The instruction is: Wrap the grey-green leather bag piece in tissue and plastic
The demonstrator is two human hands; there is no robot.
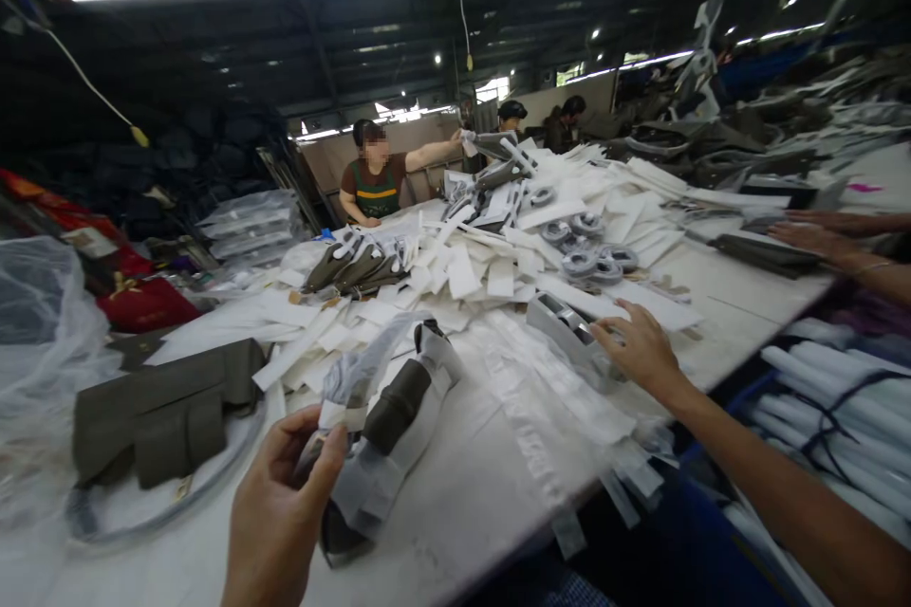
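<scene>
My left hand [281,512] grips a bundle of grey and white fabric pieces [388,427] wrapped around a dark olive part, held just above the white table [484,484] at the near edge. My right hand [637,346] reaches out flat over the table, fingers apart, its tips touching a grey strip piece [562,322] beside long white fabric strips [548,398]. Whether it grasps that piece is unclear.
A heap of white cut pieces [491,256] and grey tape rolls [590,256] covers the table's middle. Olive fabric pieces [163,408] lie at the left by a clear plastic bag [35,332]. A co-worker's hand [811,237] rests at right; another person [377,175] works across.
</scene>
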